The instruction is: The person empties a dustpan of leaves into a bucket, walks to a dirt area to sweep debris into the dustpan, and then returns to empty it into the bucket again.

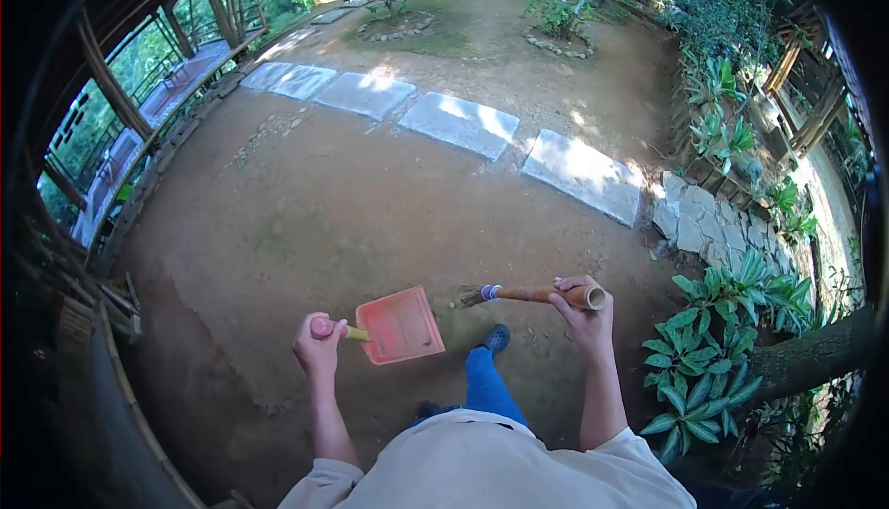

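My left hand (317,347) is wrapped round the pink-tipped handle of a dustpan (401,326). Its orange-pink pan faces up, low over the bare dirt, and nothing large shows in it. In my right hand (583,310) is a broom (528,294) with a thick bamboo-like handle, gripped near its hollow top end. The broom's bristles, below a purple and white binding, point left toward the pan's right side, with a small gap between them in this view. Between the two tools and my body, one dark clog (497,338) shows on my foot.
A row of pale stone slabs (460,125) crosses the dirt yard ahead. Leafy plants (708,361) and a tree trunk (815,353) stand close on my right. A flagstone path (708,222) lies beyond them. Along the left runs a railed wooden structure (116,83).
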Action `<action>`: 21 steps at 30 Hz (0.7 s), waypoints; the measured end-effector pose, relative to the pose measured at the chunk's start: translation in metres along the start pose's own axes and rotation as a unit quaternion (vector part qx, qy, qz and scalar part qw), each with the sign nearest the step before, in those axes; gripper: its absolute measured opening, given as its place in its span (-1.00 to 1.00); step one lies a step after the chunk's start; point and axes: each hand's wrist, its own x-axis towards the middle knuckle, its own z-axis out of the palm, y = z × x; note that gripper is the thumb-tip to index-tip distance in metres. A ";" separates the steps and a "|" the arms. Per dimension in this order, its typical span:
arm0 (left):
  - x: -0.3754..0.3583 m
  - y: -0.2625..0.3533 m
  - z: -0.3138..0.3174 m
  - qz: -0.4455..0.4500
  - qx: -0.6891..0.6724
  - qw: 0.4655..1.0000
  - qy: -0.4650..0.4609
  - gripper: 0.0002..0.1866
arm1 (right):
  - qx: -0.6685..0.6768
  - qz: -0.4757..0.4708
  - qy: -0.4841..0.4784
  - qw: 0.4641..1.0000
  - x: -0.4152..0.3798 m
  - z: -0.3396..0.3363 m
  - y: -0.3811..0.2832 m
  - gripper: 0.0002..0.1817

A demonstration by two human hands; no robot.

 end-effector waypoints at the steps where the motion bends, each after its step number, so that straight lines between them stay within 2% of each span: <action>1: 0.013 0.004 0.021 0.012 0.002 1.000 -0.011 -0.61 | -0.001 0.003 0.000 1.000 0.017 -0.005 0.008 -0.79; 6: 0.089 0.049 0.122 0.038 0.014 0.999 -0.025 -0.61 | 0.000 0.037 -0.014 0.999 0.119 -0.049 0.061 -0.79; 9: 0.137 0.096 0.178 0.039 0.013 0.998 -0.055 -0.60 | -0.027 0.030 -0.025 0.999 0.181 -0.081 0.069 -0.79; 12: 0.180 0.136 0.235 0.066 0.008 0.997 -0.036 -0.64 | -0.025 0.018 -0.024 0.999 0.236 -0.113 0.088 -0.78; 14: 0.198 0.152 0.264 0.063 -0.041 0.994 -0.082 -0.66 | -0.045 0.028 -0.016 0.998 0.263 -0.131 0.096 -0.79; 16: 0.213 0.172 0.299 0.041 -0.088 0.991 -0.096 -0.65 | -0.061 0.024 0.000 0.998 0.292 -0.147 0.104 -0.79; 21: 0.244 0.215 0.389 0.091 -0.080 0.983 -0.139 -0.62 | -0.089 0.014 0.074 0.993 0.349 -0.174 0.143 -0.79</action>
